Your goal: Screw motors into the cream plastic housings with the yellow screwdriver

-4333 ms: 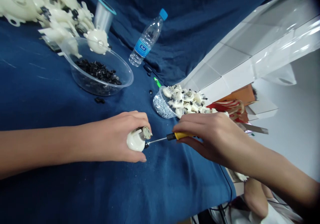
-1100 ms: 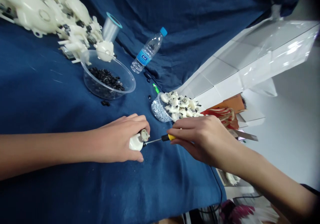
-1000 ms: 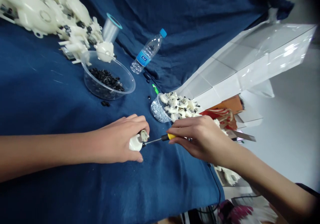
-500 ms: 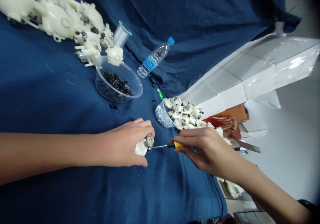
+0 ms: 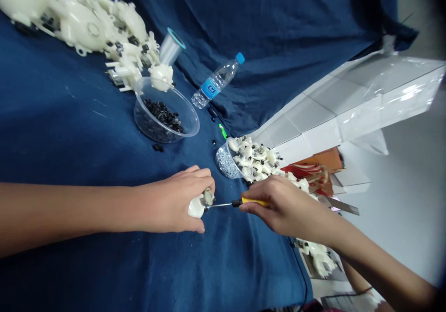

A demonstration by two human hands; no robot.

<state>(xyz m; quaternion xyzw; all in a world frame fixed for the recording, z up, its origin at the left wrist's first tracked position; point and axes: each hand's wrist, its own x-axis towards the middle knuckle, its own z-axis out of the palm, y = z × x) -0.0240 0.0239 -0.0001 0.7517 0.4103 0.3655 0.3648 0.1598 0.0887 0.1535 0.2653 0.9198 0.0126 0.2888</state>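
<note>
My left hand [image 5: 183,198] is closed around a small white plastic part [image 5: 197,206], pressing it down on the blue cloth [image 5: 163,261]. A greyish piece shows at the part's upper right, beside my fingers; the rest is under the hand. My right hand [image 5: 275,202] grips a screwdriver [image 5: 256,202] by its yellow and black handle. Its thin metal shaft lies nearly level and points left, with the tip meeting a dark spot on the white part's right side. Whether a screw sits at the tip is too small to tell.
Beyond my left hand stands a clear bowl [image 5: 167,116] of small black pieces. A tilted cup [image 5: 228,161] of shiny screws leans by piled white parts [image 5: 259,156]. Farther back are a water bottle [image 5: 216,82], a spool [image 5: 170,47] and larger white assemblies [image 5: 83,26].
My right hand's fingers have shifted around the screwdriver handle, so more yellow shows. The left hand and white part stay in place. Another person's arm now shows at lower right.
</note>
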